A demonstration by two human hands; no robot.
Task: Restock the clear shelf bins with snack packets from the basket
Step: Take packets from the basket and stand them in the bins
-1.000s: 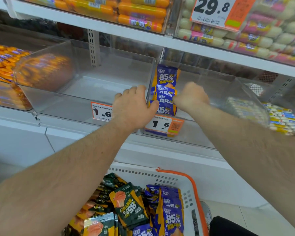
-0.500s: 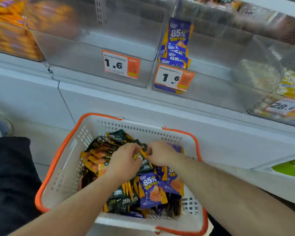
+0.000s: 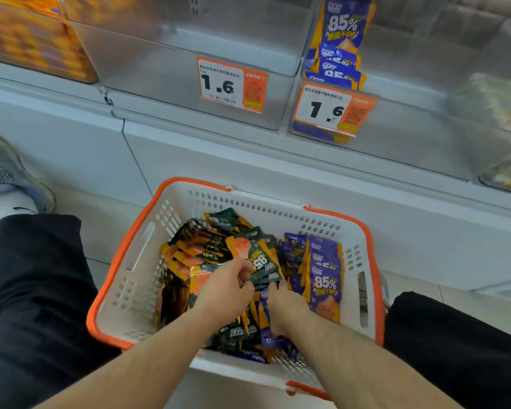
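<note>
Snack packets (image 3: 257, 258) in basket (image 3: 124, 290), both hands' fingers (image 3: 242, 270) gripping

Basket (image 3: 124, 278) on floor below shelf bins (image 3: 248, 39), btwn person's knees. Packets (image 3: 207, 252) in basket; both hands (image 3: 227, 293) in among them. Some packets (image 3: 341, 31) in right bin.

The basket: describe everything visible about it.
The basket is white plastic by its look, with rows of perforations and long slots in its walls, and an orange rim. It sits on the floor below the shelf bins, between the person's legs. It holds a loose heap of dark green packets on its left side and purple packets standing on its right. Both hands are down in it: the left hand among the green packets, the right hand among purple ones.
</note>
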